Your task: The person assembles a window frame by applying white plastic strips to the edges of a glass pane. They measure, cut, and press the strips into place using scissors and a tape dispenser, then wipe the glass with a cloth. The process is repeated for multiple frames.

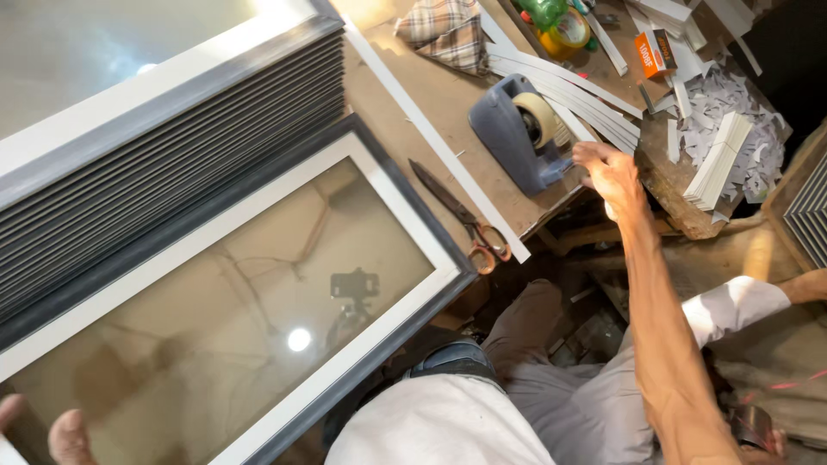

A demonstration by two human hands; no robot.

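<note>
Right hand [613, 172] is at the tape dispenser [517, 133], a grey-blue desk type with a roll of pale tape, sitting near the tabletop's [431, 95] right edge. The fingers are curled at the cutter end and look pinched on the tape's free end, but the tape itself is too thin to confirm; call the grip nearly closed, contents uncertain. Left hand [60, 430] is at the bottom-left, with only fingertips showing, resting on the near corner of the glazed picture frame [224, 310], open and flat rather than clasping. The frame lies glass-up and overhangs the tabletop's near edge toward the person's lap. Scissors [461, 215] with orange handles lie between the frame and a long white strip [431, 138], close to that edge. Behind is a stack of dark frames [172, 146] along the left side; at the far right corner are loose white strips [594, 95], paper offcuts [732, 112], a plaid cloth [444, 30] and a yellow tape roll [564, 34]. Risks, as judged: the dispenser could skid off the right edge if the pull is sideways; the frame could tip, being held lightly at one corner; the scissors could get knocked off.
</note>
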